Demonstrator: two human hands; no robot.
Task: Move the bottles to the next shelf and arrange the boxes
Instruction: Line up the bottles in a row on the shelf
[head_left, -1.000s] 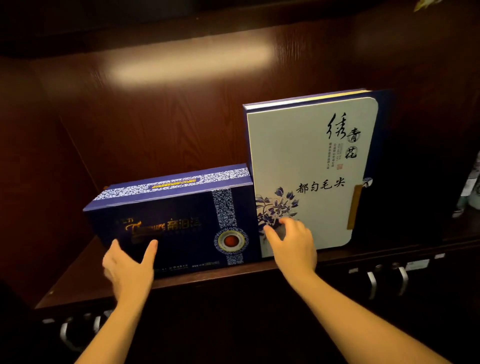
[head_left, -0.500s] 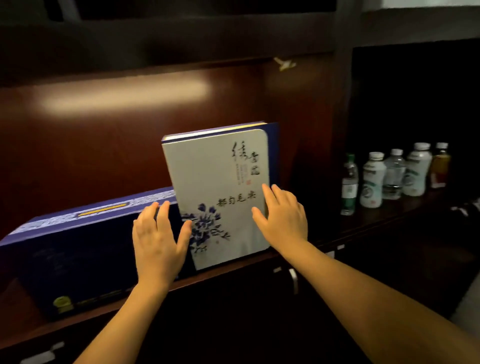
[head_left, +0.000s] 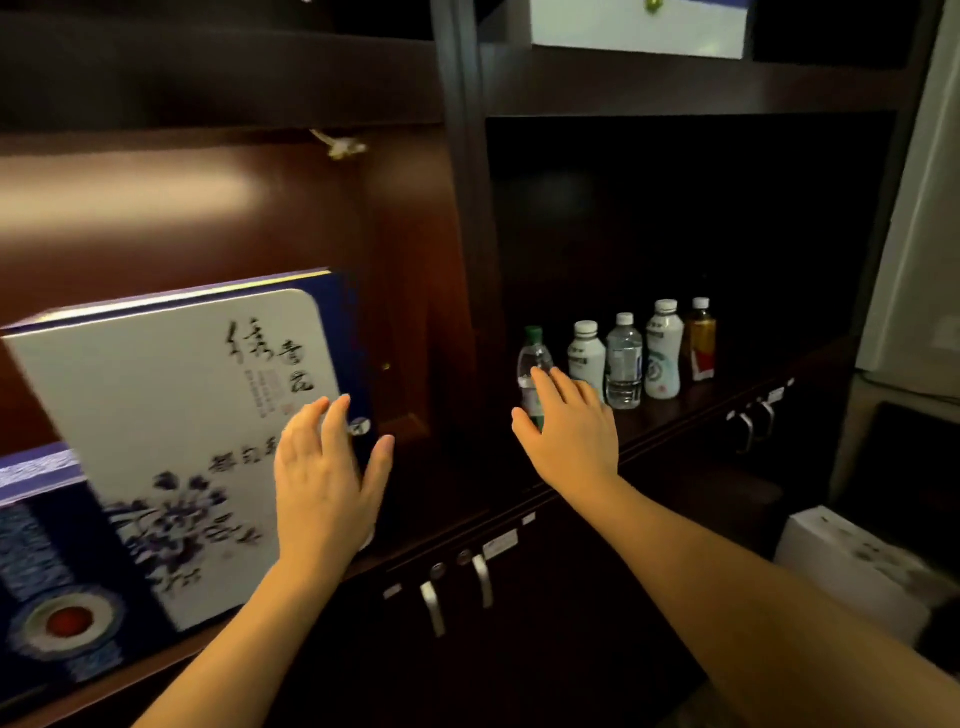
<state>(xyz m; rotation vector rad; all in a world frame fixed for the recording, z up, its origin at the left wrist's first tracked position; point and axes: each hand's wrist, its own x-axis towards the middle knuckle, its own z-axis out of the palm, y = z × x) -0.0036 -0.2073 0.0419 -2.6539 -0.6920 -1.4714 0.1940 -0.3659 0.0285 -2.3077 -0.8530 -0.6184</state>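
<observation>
- Dark brown wooden shelving (head_left: 457, 260) fills the frame, split by an upright divider into a lit bay on the left and a dim bay on the right
- A white box (head_left: 171, 441) with blue flowers and brush lettering stands on edge at lower left, leaning slightly, beside a dark blue box (head_left: 47, 587) lying lower at the far left edge
- The left hand (head_left: 324, 483) is flat and open, fingers loosely spread over the white box's right edge; whether it presses the box or only hovers I cannot tell. If it lets go carelessly, the leaning box could tip forward off the ledge
- The right hand (head_left: 566, 431) is open, fingers together and thumb apart, holding nothing, reaching at centre right towards a green-capped bottle (head_left: 532, 364)
- Five bottles (head_left: 623, 358) stand close in a row on the dim right shelf; a sweeping grab could knock the first into its neighbours and topple the row
- The poor light there makes a misjudged grip likelier
</observation>
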